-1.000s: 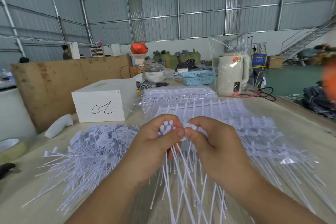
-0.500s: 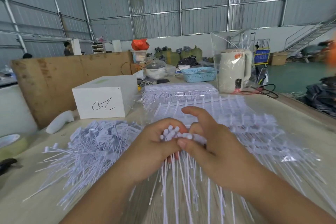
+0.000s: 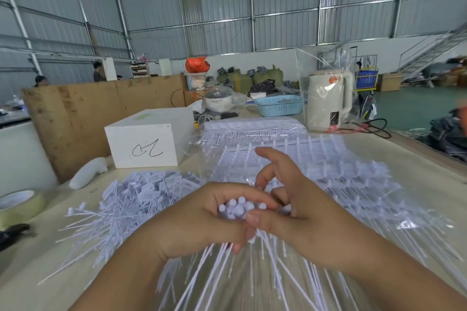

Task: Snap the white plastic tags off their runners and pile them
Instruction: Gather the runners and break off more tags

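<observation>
Bright, even daylight; soft shadows; wide-angle bending at edges; lower foreground motion-blurred

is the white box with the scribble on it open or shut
Shut, as far as shows: the white box sits upright on the table, its top a flat unbroken face with no raised flap; nothing inside is visible.

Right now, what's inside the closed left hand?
The left hand grips a bundle of white plastic tags: their round heads poke out above the fingers, and thin tails fan out below. The right hand touches them. The part within the fist is hidden, so no count.
</observation>
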`<state>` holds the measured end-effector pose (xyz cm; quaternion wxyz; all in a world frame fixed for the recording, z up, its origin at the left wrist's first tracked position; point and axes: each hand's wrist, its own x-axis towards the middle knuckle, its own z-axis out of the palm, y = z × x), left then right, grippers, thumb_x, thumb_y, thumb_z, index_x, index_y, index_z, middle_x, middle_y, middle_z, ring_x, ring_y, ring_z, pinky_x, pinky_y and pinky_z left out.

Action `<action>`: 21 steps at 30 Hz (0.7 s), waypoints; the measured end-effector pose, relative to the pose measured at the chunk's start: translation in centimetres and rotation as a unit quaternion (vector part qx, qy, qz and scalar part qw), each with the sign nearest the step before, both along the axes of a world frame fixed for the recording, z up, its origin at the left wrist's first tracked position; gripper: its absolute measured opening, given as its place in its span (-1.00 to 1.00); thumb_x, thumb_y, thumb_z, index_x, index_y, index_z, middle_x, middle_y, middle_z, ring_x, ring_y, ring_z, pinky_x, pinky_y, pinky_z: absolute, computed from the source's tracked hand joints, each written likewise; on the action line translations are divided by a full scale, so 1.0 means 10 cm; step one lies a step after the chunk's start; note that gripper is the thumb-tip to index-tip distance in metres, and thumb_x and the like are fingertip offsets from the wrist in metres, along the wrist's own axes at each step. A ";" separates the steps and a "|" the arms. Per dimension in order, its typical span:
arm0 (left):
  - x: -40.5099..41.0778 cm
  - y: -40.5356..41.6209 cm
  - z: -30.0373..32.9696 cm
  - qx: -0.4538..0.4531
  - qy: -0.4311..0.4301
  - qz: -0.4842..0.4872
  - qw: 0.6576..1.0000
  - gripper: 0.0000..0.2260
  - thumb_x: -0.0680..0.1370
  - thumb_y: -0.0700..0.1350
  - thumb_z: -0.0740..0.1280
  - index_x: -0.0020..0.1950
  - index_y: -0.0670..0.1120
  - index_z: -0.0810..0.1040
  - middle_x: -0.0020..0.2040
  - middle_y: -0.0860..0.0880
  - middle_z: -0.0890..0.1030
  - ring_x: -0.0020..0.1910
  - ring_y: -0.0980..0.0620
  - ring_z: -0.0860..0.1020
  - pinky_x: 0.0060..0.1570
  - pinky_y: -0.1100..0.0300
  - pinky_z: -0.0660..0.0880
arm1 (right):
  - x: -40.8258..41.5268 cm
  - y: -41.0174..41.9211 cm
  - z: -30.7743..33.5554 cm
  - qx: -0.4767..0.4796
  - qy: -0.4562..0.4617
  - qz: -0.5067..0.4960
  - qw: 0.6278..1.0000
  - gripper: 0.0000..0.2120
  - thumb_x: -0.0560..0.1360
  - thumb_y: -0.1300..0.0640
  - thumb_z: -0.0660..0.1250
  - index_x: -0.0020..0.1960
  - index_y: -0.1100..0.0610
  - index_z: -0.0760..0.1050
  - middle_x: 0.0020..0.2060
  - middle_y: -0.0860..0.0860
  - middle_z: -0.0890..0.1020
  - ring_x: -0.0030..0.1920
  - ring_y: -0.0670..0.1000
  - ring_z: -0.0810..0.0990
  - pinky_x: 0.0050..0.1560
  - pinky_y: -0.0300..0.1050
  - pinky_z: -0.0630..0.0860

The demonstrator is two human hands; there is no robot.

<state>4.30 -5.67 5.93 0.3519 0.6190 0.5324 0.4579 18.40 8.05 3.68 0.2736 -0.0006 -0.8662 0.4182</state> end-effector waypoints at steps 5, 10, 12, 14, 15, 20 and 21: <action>-0.02 0.01 0.02 -0.049 0.030 -0.009 0.998 -0.61 0.44 -0.44 0.30 0.03 0.02 0.66 -0.30 0.02 0.59 -0.40 0.11 0.53 -0.30 0.27 0.49 | -0.02 0.00 -0.03 0.010 -0.027 0.001 1.000 -0.30 0.38 -0.12 0.39 0.35 -0.46 0.07 0.05 -0.25 0.43 -0.23 -0.14 0.54 -0.12 -0.21 0.45; 0.01 0.03 -0.02 -0.052 0.022 0.006 0.998 -0.64 0.41 -0.40 0.29 -0.02 0.02 0.65 -0.32 0.05 0.56 -0.38 0.10 0.50 -0.31 0.26 0.47 | -0.02 0.03 -0.06 0.035 -0.046 -0.016 0.998 -0.36 0.42 -0.16 0.35 0.40 -0.35 0.13 0.05 -0.27 0.45 -0.12 -0.17 0.56 -0.07 -0.25 0.41; 0.01 0.04 -0.04 -0.050 0.015 0.016 0.998 -0.67 0.37 -0.36 0.31 -0.03 0.01 0.65 -0.31 0.06 0.56 -0.36 0.08 0.49 -0.32 0.26 0.47 | -0.02 0.02 -0.06 0.049 -0.049 -0.025 0.997 -0.39 0.43 -0.18 0.33 0.40 -0.33 0.15 0.06 -0.28 0.45 -0.04 -0.17 0.56 -0.03 -0.24 0.41; 0.01 0.05 -0.05 -0.044 0.000 0.024 0.999 -0.69 0.32 -0.30 0.34 -0.05 0.01 0.66 -0.33 0.06 0.56 -0.36 0.07 0.48 -0.33 0.28 0.46 | -0.02 0.03 -0.05 0.061 -0.051 -0.036 0.996 -0.43 0.42 -0.22 0.32 0.38 -0.35 0.19 0.06 -0.29 0.47 0.00 -0.20 0.55 0.00 -0.22 0.41; 0.00 0.05 -0.05 -0.039 -0.004 0.031 0.999 -0.69 0.31 -0.30 0.35 -0.06 0.02 0.66 -0.33 0.07 0.57 -0.38 0.08 0.48 -0.34 0.29 0.46 | -0.01 0.03 -0.04 0.065 -0.055 -0.043 0.995 -0.45 0.41 -0.25 0.32 0.35 -0.36 0.23 0.05 -0.30 0.50 0.01 -0.21 0.55 0.02 -0.20 0.44; -0.07 0.06 -0.07 -0.013 -0.016 0.082 0.996 -0.66 0.33 -0.36 0.32 -0.13 0.05 0.68 -0.26 0.10 0.63 -0.43 0.12 0.50 -0.37 0.28 0.47 | 0.04 0.09 0.02 0.041 -0.097 -0.024 0.994 -0.78 0.46 -0.10 0.30 0.10 -0.21 0.50 -0.06 -0.12 0.65 -0.05 -0.02 0.64 0.04 0.11 0.55; -0.08 0.05 -0.07 -0.008 -0.019 0.087 0.996 -0.67 0.33 -0.36 0.32 -0.14 0.05 0.68 -0.26 0.09 0.63 -0.44 0.12 0.50 -0.38 0.28 0.47 | 0.05 0.08 0.02 0.041 -0.106 -0.021 0.993 -0.82 0.47 -0.06 0.26 0.06 -0.19 0.52 -0.10 -0.05 0.65 -0.08 0.10 0.63 0.01 0.20 0.53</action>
